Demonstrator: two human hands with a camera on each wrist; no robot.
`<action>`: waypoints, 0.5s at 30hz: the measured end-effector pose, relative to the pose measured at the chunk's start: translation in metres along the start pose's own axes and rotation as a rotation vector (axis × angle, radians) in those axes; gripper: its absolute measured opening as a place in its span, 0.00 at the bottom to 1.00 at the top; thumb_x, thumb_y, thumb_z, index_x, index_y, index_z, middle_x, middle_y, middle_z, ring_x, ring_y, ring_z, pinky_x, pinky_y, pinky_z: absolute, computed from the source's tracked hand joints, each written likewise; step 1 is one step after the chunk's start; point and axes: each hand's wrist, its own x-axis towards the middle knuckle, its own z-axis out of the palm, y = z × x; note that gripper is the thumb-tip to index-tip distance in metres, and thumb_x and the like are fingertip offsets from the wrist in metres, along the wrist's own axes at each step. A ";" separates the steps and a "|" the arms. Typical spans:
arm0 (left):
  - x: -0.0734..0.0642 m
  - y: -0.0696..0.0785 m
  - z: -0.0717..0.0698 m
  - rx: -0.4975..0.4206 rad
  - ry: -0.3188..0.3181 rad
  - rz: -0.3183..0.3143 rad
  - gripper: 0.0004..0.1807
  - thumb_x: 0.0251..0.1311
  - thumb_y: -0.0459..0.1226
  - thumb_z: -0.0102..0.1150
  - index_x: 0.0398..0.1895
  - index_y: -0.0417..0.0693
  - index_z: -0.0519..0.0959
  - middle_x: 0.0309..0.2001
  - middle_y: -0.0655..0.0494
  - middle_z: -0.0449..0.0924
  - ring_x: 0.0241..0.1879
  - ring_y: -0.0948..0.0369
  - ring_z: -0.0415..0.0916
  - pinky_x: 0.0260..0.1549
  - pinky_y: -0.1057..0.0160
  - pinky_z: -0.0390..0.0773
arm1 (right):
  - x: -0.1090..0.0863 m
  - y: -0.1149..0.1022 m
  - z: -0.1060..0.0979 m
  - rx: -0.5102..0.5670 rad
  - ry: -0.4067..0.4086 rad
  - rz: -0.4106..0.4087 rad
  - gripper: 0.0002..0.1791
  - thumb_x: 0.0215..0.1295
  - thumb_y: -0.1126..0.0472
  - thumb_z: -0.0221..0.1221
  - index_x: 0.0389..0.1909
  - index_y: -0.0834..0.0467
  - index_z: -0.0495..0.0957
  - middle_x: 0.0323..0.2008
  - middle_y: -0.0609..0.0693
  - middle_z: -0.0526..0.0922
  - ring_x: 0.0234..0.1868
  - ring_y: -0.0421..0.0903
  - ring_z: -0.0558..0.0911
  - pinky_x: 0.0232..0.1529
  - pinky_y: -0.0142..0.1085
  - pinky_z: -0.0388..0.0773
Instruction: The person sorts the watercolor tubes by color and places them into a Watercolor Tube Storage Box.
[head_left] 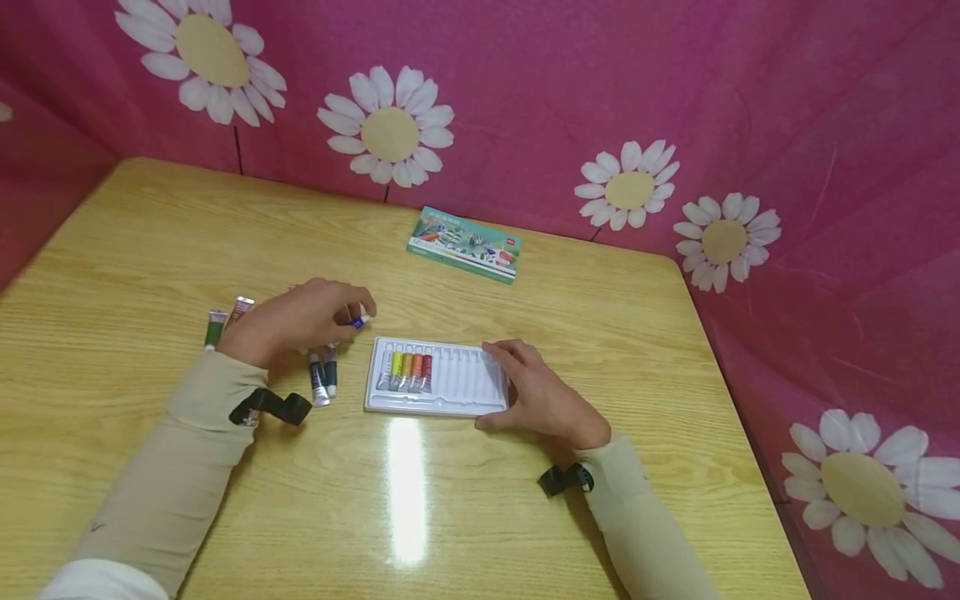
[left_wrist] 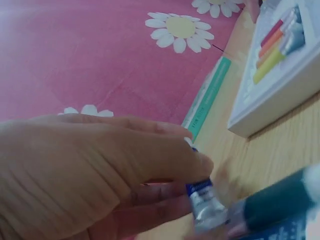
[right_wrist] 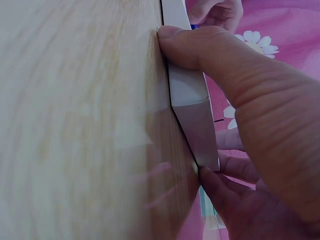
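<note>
Between thumb and fingers, my left hand (head_left: 307, 312) pinches a blue paint tube (head_left: 358, 322) with a white cap, just left of the white plastic tray (head_left: 468, 377). The left wrist view shows the tube's silver crimped end (left_wrist: 207, 212) below the thumb. My right hand (head_left: 536, 392) grips the tray's right end, thumb on the near side and fingers at the far corner. Several paint tubes (head_left: 407, 371), from white through yellow and orange to red, lie side by side in the tray's left slots. The slots to their right are bare.
Dark paint tubes (head_left: 318, 381) lie beneath and beside my left hand. A green tube (head_left: 214, 329) and a brown one (head_left: 240, 308) lie farther left, partly behind that wrist. At the table's back lies a flat teal printed box (head_left: 465, 244), before a pink daisy-patterned cloth (head_left: 510, 100).
</note>
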 end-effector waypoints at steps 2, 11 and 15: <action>-0.001 0.002 -0.001 -0.019 0.006 0.009 0.22 0.67 0.35 0.66 0.64 0.53 0.77 0.56 0.46 0.84 0.47 0.53 0.80 0.38 0.61 0.84 | 0.000 0.000 0.000 -0.002 -0.001 -0.001 0.61 0.49 0.37 0.78 0.81 0.47 0.57 0.76 0.48 0.62 0.71 0.49 0.67 0.74 0.48 0.71; -0.003 0.015 -0.002 -0.030 0.031 0.046 0.21 0.69 0.40 0.65 0.64 0.54 0.77 0.58 0.47 0.83 0.45 0.54 0.82 0.38 0.60 0.84 | -0.001 -0.001 0.000 -0.001 0.003 -0.008 0.61 0.48 0.38 0.78 0.81 0.48 0.58 0.76 0.48 0.62 0.71 0.49 0.66 0.74 0.48 0.71; 0.001 0.019 0.003 -0.047 0.031 0.061 0.20 0.69 0.39 0.65 0.63 0.53 0.77 0.58 0.46 0.83 0.41 0.55 0.83 0.33 0.62 0.83 | -0.001 -0.001 0.000 0.000 0.012 -0.017 0.61 0.48 0.38 0.78 0.81 0.48 0.58 0.76 0.48 0.62 0.71 0.49 0.67 0.73 0.48 0.72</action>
